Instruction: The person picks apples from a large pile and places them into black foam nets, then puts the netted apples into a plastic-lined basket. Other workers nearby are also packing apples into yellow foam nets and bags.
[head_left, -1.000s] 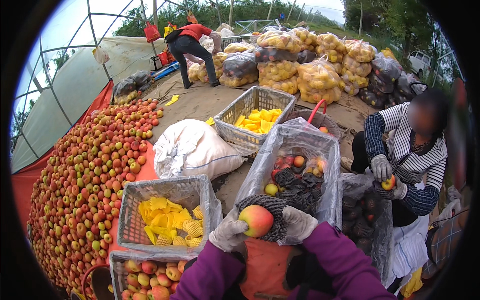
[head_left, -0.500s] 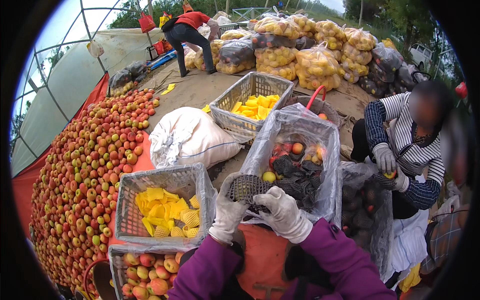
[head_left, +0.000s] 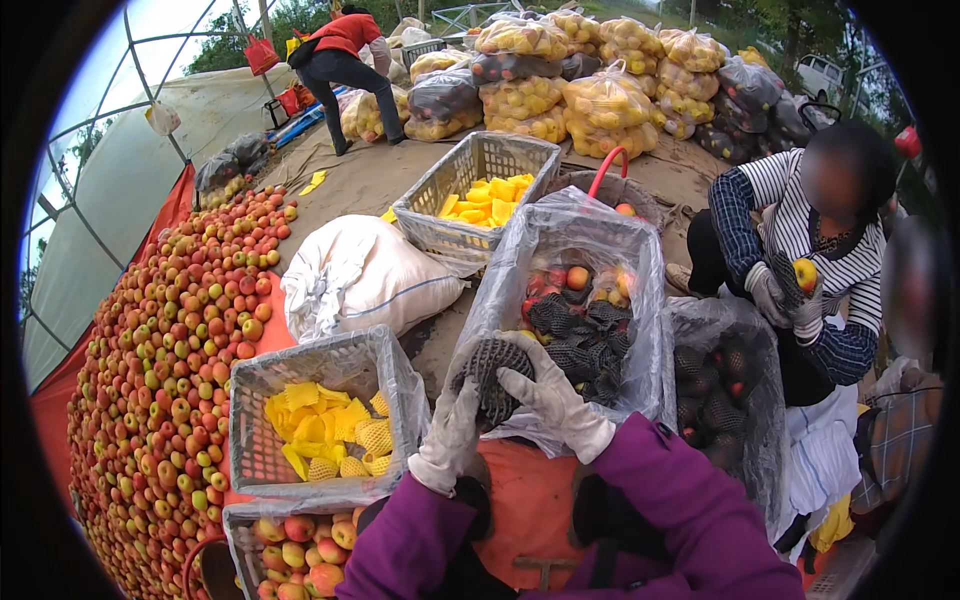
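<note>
Between my gloved hands is a black foam fruit net [head_left: 493, 380], rounded as if around a fruit; what it encloses is hidden. My left hand [head_left: 447, 430] cups its left side, and my right hand [head_left: 557, 397] presses its right side with curled fingers. Just beyond them stands a grey crate lined with clear plastic [head_left: 645, 300]. Inside it lie loose black foam nets [head_left: 590, 375] and several red apples [head_left: 577, 278]. Left of my hands, another crate [head_left: 250, 400] holds yellow foam nets [head_left: 325, 425]. Apples [head_left: 305, 555] fill a crate at lower left.
A large apple heap [head_left: 170, 390] slopes along the left. Beyond the crates lie a white sack [head_left: 365, 275] and another crate [head_left: 425, 215] with yellow nets. At right, a co-worker [head_left: 800, 240] holds an apple and black net beside a lined crate [head_left: 765, 400]. Bagged fruit [head_left: 610, 100] is stacked behind.
My right hand has shifted up along the black net, which has turned and looks rounder between both hands. The co-worker's apple is raised and more exposed. The view has shifted slightly.
</note>
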